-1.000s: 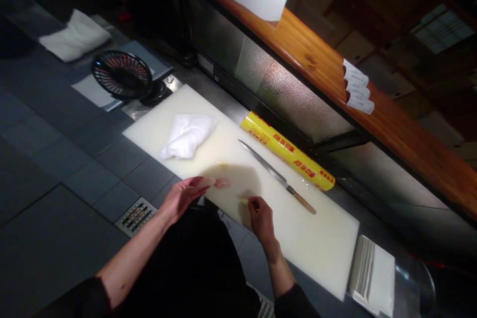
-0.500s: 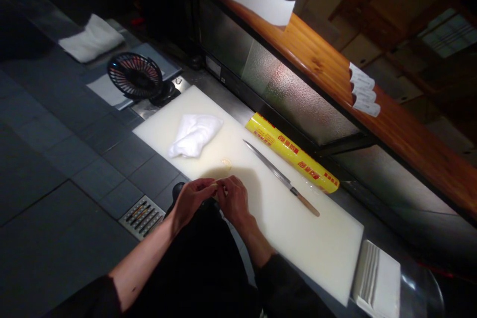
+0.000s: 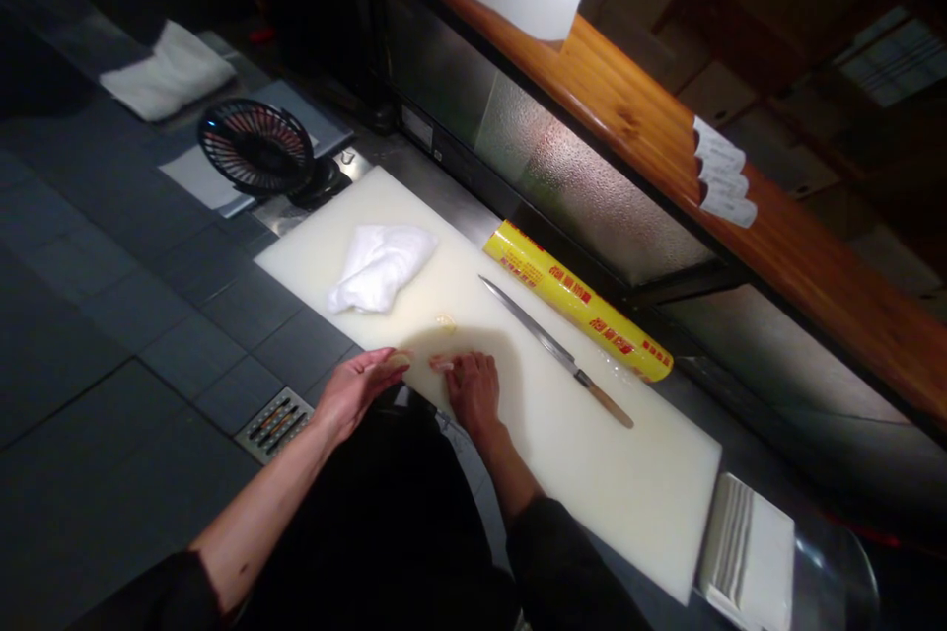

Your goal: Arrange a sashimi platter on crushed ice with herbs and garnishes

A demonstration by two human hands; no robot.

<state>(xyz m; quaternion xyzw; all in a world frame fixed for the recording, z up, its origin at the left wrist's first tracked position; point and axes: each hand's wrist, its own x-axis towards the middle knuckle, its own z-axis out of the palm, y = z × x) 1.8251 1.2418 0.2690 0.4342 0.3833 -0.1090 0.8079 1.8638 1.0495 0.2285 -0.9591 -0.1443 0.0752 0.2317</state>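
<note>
At the near edge of the white cutting board (image 3: 614, 493), my left hand (image 3: 359, 392) pinches a thin, pale translucent piece (image 3: 401, 356) between fingertips and thumb. A hand's width to the right, my right hand (image 3: 474, 392) is closed on a small pinkish piece (image 3: 440, 364), low over the board. What kind of food either piece is, I cannot tell. Just beyond the hands lies a small pale, curved piece (image 3: 446, 322). A long knife (image 3: 547, 343) with a wooden handle rests right of my right hand, its tip pointing away. Left of it is a crumpled white cloth (image 3: 381, 268).
A yellow roll of plastic wrap (image 3: 581, 301) lies along the board's far side. A black fan (image 3: 256, 148) stands beyond the left corner. Folded towels (image 3: 755, 547) sit at the right end. A wooden ledge (image 3: 628, 108) with papers runs above frosted glass.
My hands, which were together, have separated: the left moved left with the thin piece, the right stays over the board with the pinkish piece. The view has shifted slightly.
</note>
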